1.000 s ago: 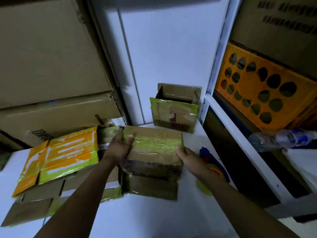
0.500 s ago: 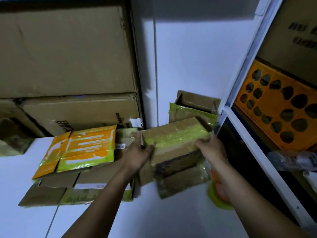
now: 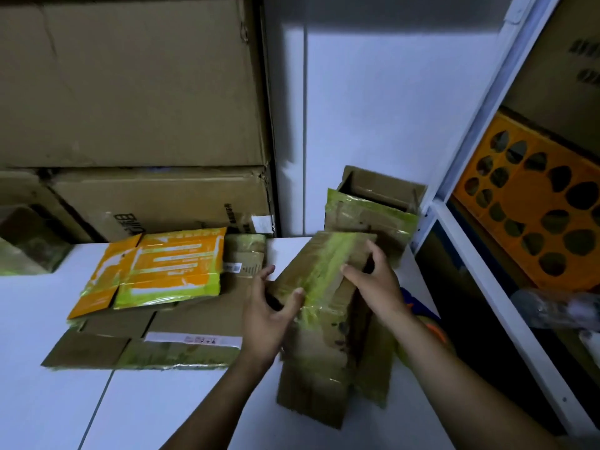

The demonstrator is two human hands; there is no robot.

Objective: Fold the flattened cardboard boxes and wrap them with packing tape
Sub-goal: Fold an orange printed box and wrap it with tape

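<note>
Gripping the tape-wrapped cardboard box (image 3: 324,264), the left hand (image 3: 269,313) curls its fingers round the left edge, and the right hand (image 3: 380,287) clasps the right edge with its thumb on top. The box is tilted over the counter (image 3: 162,401), just in front of the open taped box (image 3: 370,219). Flattened boxes (image 3: 181,323) lie to the left of that open box.
</note>
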